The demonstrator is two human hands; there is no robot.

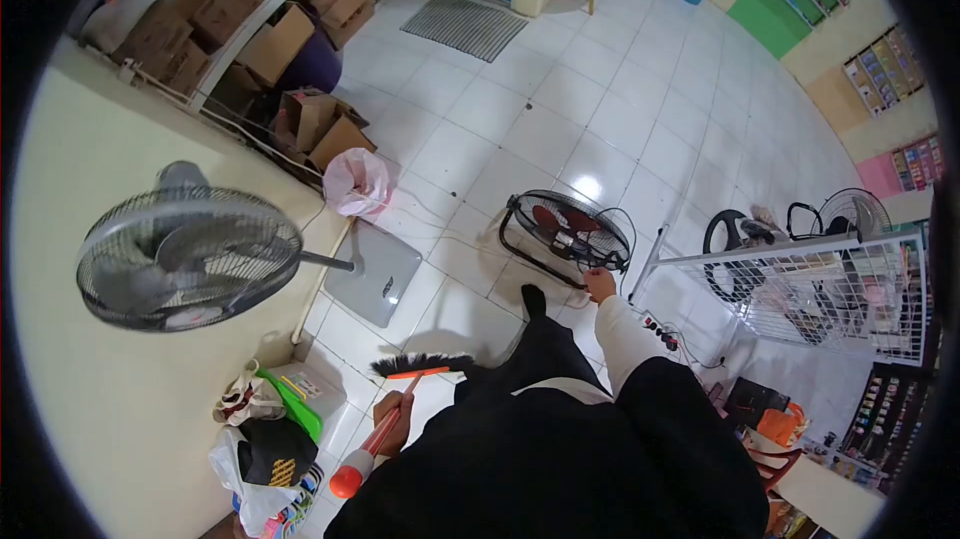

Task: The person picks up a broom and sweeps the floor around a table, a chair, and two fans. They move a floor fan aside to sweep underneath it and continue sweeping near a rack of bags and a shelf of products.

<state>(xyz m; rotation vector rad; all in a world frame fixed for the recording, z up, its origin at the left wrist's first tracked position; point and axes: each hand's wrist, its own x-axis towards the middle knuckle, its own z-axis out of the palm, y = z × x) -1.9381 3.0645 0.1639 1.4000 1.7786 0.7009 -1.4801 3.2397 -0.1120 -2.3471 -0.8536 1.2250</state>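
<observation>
My left hand [396, 423] is wrapped round the handle of a broom [422, 367] with black bristles and an orange-red head. The handle's rounded red end points back toward me at lower left. The bristles are on or just above the white tiles beside my dark trousers. My right hand [600, 285] reaches forward, its fingers closed on the near edge of a black floor fan [566, 229] with dark red blades. Exactly which part of the fan's frame they grip is hard to make out. One dark foot [534, 300] shows between my hands.
A grey stand fan [190, 251] rises at left from its square base [374, 275]. A pink-lined bin [357, 183] and cardboard boxes [318, 129] stand beyond. Bags [275, 451] sit at lower left. To the right are a white wire rack [820, 289] and a power strip [660, 331] with cords.
</observation>
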